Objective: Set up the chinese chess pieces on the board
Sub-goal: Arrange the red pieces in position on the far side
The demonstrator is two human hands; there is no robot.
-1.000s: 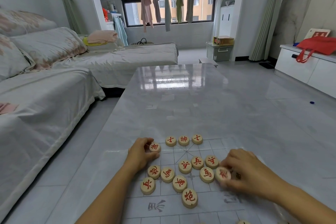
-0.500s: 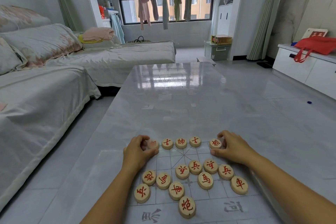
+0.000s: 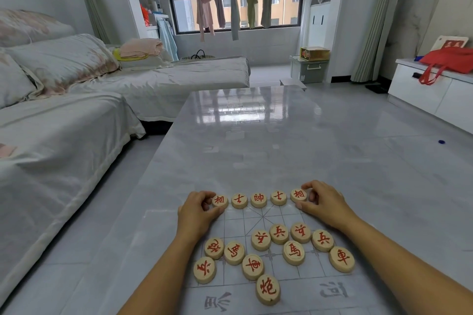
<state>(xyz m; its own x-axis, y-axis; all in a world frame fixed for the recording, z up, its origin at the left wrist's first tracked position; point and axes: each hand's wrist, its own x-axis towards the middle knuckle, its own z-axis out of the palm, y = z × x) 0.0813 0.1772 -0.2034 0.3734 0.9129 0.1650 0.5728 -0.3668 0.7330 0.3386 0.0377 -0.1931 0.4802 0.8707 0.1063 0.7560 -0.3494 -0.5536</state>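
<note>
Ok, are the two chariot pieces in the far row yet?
No: one chariot and the other chariot lie in the loose cluster, nearer than the five-piece far row.

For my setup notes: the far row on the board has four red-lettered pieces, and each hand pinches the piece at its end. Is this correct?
Not quite. The head view shows five red-lettered pieces in the far row, not four. The rest holds: the left hand pinches the left end piece and the right hand pinches the right end piece.
</note>
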